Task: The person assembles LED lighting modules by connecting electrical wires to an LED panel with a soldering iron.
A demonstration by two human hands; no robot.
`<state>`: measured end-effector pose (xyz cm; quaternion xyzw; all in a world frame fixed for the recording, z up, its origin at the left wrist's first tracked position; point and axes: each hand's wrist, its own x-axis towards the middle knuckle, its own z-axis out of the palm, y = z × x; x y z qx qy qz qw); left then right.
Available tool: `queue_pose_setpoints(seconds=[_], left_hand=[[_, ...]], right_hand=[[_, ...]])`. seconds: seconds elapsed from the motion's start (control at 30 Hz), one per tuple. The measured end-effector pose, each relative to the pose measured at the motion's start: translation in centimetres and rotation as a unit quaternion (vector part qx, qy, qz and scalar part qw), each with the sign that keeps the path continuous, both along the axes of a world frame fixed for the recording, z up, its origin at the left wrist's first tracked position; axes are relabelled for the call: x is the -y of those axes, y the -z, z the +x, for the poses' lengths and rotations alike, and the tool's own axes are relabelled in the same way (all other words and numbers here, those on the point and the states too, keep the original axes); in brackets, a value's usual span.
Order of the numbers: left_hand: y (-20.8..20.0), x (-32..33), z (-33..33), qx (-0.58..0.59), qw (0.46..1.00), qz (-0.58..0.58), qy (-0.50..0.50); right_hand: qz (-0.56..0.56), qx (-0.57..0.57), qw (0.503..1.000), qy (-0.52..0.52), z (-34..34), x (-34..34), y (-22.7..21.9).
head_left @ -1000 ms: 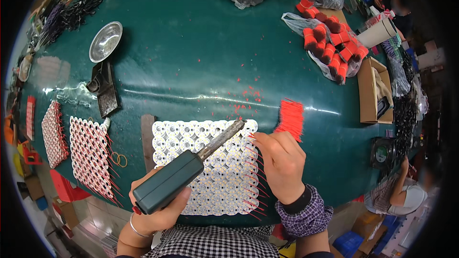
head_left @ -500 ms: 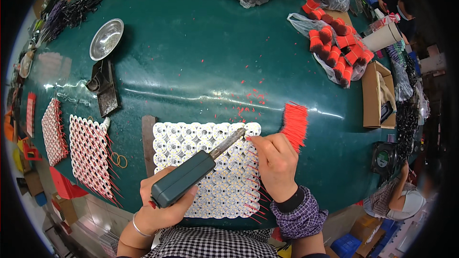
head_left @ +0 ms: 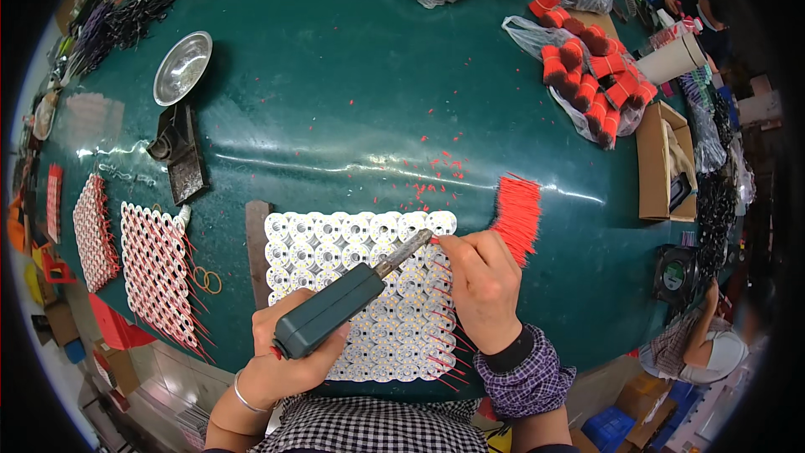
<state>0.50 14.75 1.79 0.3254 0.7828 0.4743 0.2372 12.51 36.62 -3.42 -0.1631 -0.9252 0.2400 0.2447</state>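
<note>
My left hand [head_left: 283,367] is wrapped round the dark green handle of a soldering iron [head_left: 329,310]. Its metal tip meets the right column of a panel of round white LED boards [head_left: 377,346], near the upper right corner. Beside the tip, my right hand [head_left: 488,289] pinches a thin red wire, of which only a short end shows. Several red wires [head_left: 443,361] stick out along the panel's right edge below my fingers. A bundle of cut red wires [head_left: 517,214] lies just beyond my right hand.
A dark bar [head_left: 258,243] lies along the panel's left edge. Farther left are a wired panel [head_left: 155,273], a metal bowl [head_left: 183,67] and a black metal stand [head_left: 186,172]. Red wire bundles [head_left: 599,63] in plastic and a cardboard box [head_left: 654,164] sit at right. Red scraps dot the green table.
The soldering iron has shifted slightly up and to the right, its tip closer to my right fingertips. My right hand keeps its pinch at nearly the same place.
</note>
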Motion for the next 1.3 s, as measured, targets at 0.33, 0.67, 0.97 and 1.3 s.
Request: queue_pose_setpoints(seconds=[0.33, 0.67, 0.97, 1.3], left_hand=[[0.1, 0.3, -0.2, -0.099, 0.995, 0.013, 0.028], [-0.1, 0.0, -0.1, -0.056, 0.998, 0.039, -0.015], [-0.4, -1.0, -0.1, 0.020, 0.999, 0.020, -0.019], [0.3, -1.3, -0.3, -0.003, 1.000, 0.018, 0.001]], right_hand=[[-0.005, 0.009, 1.000, -0.001, 0.1, -0.1, -0.1], [0.033, -0.027, 0.999, 0.025, -0.5, -0.4, -0.7], [0.025, -0.014, 0.999, 0.034, -0.4, -0.6, 0.0], [0.028, -0.005, 0.999, 0.038, -0.3, -0.7, 0.0]])
